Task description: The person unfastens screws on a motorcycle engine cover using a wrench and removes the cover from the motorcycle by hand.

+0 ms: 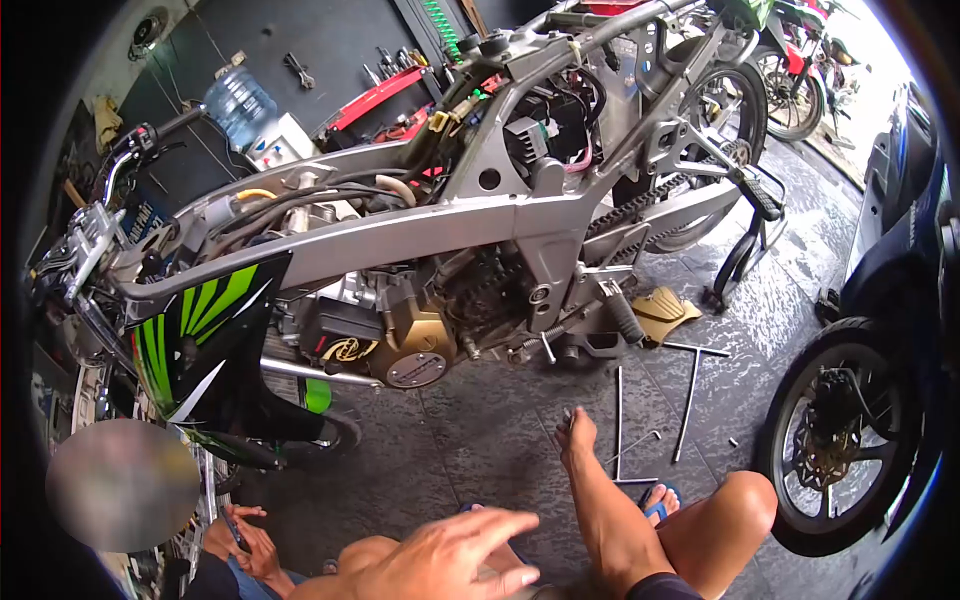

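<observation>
My left hand (450, 553) is close to the camera at the bottom. Its fingers stretch to the right, thumb below and apart, and it holds nothing visible. My right hand (577, 436) is closed, low over the tiled floor in front of the motorcycle. A small greyish bit shows at its fingertips, too small to name. Nearest to that hand on the floor lie a metal T-handle wrench (618, 425) and a thin bent rod (636, 447). Beyond stands a partly stripped motorcycle with a grey frame (400, 236), a gold engine cover (418, 340) and a black-green fairing (205, 345).
A second T-handle wrench (688, 405) and a gold cover (664, 314) lie on the floor. Another motorcycle's front wheel (840, 440) stands at right. At lower left, a person's hand (258, 550) holds a phone (237, 530). A red tool rack (375, 100) hangs behind.
</observation>
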`<control>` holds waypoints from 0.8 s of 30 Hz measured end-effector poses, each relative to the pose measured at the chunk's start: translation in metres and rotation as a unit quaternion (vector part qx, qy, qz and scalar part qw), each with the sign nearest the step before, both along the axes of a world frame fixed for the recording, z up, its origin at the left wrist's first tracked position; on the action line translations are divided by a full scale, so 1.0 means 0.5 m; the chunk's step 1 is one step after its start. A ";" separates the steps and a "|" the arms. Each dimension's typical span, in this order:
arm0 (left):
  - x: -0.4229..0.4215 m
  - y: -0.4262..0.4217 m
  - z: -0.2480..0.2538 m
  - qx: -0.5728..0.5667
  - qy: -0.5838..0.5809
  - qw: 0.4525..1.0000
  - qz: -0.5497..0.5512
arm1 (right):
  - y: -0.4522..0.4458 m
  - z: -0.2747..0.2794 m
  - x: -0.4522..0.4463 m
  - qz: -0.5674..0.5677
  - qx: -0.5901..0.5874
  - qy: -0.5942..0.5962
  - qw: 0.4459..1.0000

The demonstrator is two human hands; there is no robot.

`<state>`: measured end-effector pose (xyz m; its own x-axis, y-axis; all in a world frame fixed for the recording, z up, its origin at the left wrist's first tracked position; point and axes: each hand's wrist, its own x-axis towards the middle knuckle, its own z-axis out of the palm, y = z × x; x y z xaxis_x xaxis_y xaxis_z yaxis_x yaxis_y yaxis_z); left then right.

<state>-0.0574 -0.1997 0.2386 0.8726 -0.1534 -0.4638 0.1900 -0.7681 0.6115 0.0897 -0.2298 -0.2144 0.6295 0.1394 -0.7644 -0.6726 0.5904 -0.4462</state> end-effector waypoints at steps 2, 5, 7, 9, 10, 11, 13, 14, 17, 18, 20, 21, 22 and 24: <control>0.000 0.002 -0.028 -0.055 -0.002 0.998 0.032 | -0.002 0.006 0.062 -0.040 0.026 -0.035 0.998; -0.004 0.024 -0.120 -0.048 -0.031 0.998 0.037 | 0.007 0.005 0.190 -0.091 0.001 -0.081 0.993; -0.002 0.040 -0.159 0.028 -0.098 0.995 0.002 | 0.001 0.084 0.256 -0.156 0.117 -0.090 0.977; 0.008 0.065 -0.204 0.036 -0.085 0.995 0.030 | 0.005 0.038 0.347 -0.085 0.115 -0.109 0.984; 0.015 0.082 -0.222 0.030 -0.062 0.997 0.019 | 0.007 0.061 0.352 -0.061 0.152 -0.175 0.971; 0.026 0.101 -0.224 0.043 -0.083 0.994 0.050 | 0.018 0.036 0.372 -0.070 0.160 -0.156 0.972; 0.038 0.144 -0.249 0.042 -0.151 0.981 0.114 | 0.023 0.022 0.348 -0.088 0.136 -0.122 0.979; 0.047 0.163 -0.242 0.026 -0.174 0.971 0.160 | 0.022 0.022 0.313 -0.054 0.126 -0.159 0.978; 0.062 0.241 -0.259 -0.058 -0.156 0.933 0.319 | 0.045 -0.008 0.210 -0.047 0.066 -0.048 0.996; 0.063 0.274 -0.287 -0.094 -0.173 0.910 0.366 | 0.063 0.037 0.158 -0.079 0.013 -0.015 0.997; 0.072 0.301 -0.269 -0.213 -0.145 0.818 0.515 | 0.077 0.005 0.090 -0.070 0.014 -0.031 0.997; 0.074 0.308 -0.271 -0.199 -0.161 0.790 0.557 | 0.086 -0.001 0.056 -0.038 -0.047 -0.047 0.997; 0.076 0.313 -0.279 -0.186 -0.176 0.759 0.598 | 0.102 -0.018 0.021 -0.041 -0.118 -0.121 0.985; 0.079 0.335 -0.308 -0.209 -0.177 0.735 0.620 | 0.136 0.046 -0.045 -0.022 -0.270 -0.236 0.933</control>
<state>-0.0176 -0.0320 0.0848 0.5160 0.7976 -0.3122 0.3580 0.1303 0.9246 0.0673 -0.1619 -0.1916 0.9101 -0.2209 -0.3506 -0.3050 0.2156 -0.9276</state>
